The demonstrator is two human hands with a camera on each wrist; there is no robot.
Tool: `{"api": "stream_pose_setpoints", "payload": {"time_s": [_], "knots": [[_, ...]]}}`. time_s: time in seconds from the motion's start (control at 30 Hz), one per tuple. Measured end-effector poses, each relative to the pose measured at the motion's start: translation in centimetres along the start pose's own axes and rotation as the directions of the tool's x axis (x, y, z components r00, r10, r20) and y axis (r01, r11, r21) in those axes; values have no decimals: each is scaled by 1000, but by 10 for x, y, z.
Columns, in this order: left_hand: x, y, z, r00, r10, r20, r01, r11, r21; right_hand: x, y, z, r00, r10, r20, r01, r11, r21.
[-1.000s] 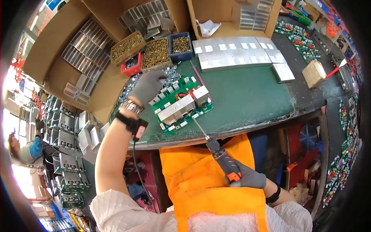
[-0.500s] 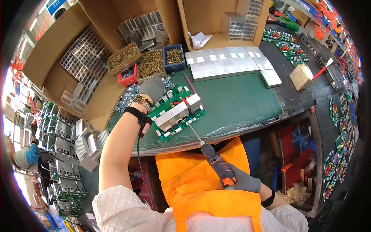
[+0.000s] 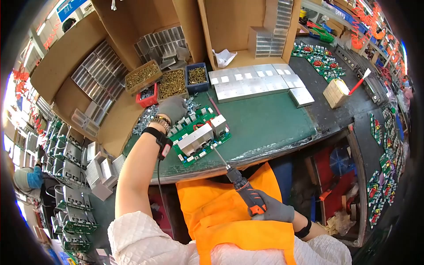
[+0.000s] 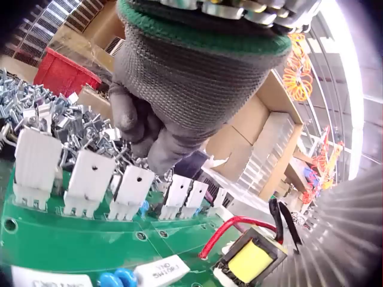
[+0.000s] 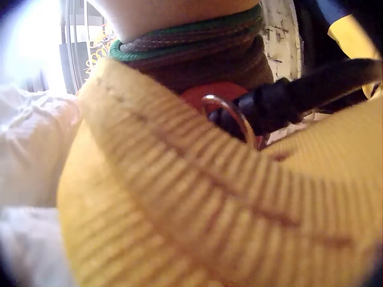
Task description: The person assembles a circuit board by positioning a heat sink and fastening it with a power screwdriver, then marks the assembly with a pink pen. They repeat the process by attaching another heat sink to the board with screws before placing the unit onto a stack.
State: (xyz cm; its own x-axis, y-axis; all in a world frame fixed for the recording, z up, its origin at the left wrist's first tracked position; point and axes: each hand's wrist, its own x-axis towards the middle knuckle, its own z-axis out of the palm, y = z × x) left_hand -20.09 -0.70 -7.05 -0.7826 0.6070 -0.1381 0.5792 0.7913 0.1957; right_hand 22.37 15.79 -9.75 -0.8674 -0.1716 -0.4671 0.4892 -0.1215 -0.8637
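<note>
Over the pile of small metal clips (image 3: 143, 120), behind the green circuit board (image 3: 187, 160), is the gloved left hand (image 3: 173, 108). In the left wrist view, the hand (image 4: 179, 89) has its fingers bent down at the edge of the clips (image 4: 78, 125), just behind a row of upright white components (image 4: 131, 188); whether they pinch anything is hidden. The gloved right hand (image 3: 276, 210) grips an electric screwdriver (image 3: 247, 194) in front of the orange apron, its long bit angled up towards the board's front edge. Apron cloth (image 5: 179, 179) fills most of the right wrist view.
Bins of brass screws (image 3: 172, 84) and a red bin (image 3: 147, 96) stand behind the clips. Silver heatsinks (image 3: 251, 84) lie in rows on the green mat (image 3: 265, 117). Large cardboard boxes (image 3: 238, 31) line the back; a pencil-like rod (image 3: 213, 104) lies beyond the board.
The head view has shifted, placing the board and bins lower in the picture. The left hand's fingers, visible reaching over the clips earlier, are now mostly beneath the hand. The right hand keeps its grip.
</note>
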Motion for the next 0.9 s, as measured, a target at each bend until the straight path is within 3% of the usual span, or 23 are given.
{"api": "stream_pose_setpoints", "payload": {"time_s": [0.13, 0.23, 0.3, 0.33, 0.37, 0.4, 0.5, 0.53, 0.57, 0.63, 0.9], "knots": [[-6, -10, -1, 998, 57, -38, -57, 998, -16, -1, -13, 2, 1000, 19, -18, -19, 1000, 24], [-6, -17, 6, 983, 6, -185, -57, 962, -268, 2, -15, 3, 998, 44, -35, -44, 999, 5], [-18, -12, 2, 966, 12, -257, -86, 957, -278, 4, -16, 1, 999, 18, -27, -19, 999, -29], [-28, -6, -7, 989, -8, -151, -82, 810, -580, 4, -17, 0, 999, 20, -28, -21, 999, -25], [-40, 1, -18, 999, 8, -39, -36, 578, -815, 5, -19, -1, 1000, -14, -15, 13, 997, -75], [-58, 11, -28, 993, 97, -61, -103, 527, -843, 5, -22, 0, 999, -46, 1, 46, 992, -119], [-105, 37, -49, 986, 146, 83, 12, 436, -900, 7, -36, 3, 997, -72, 14, 74, 983, -169], [-114, 36, -47, 976, 205, 74, -15, 403, -915, 7, -45, 6, 999, -32, 39, 36, 992, -120], [-122, 35, -46, 977, 196, 85, -1, 403, -915, 9, -48, 7, 999, -22, 48, 28, 993, -114], [-135, 34, -43, 967, 185, 176, 117, 289, -950, 13, -52, 9, 998, -25, 53, 34, 983, -178], [-144, 24, -28, 959, 228, 169, 123, 204, -971, 10, -55, 13, 997, 1, 74, 17, 970, -241]]}}
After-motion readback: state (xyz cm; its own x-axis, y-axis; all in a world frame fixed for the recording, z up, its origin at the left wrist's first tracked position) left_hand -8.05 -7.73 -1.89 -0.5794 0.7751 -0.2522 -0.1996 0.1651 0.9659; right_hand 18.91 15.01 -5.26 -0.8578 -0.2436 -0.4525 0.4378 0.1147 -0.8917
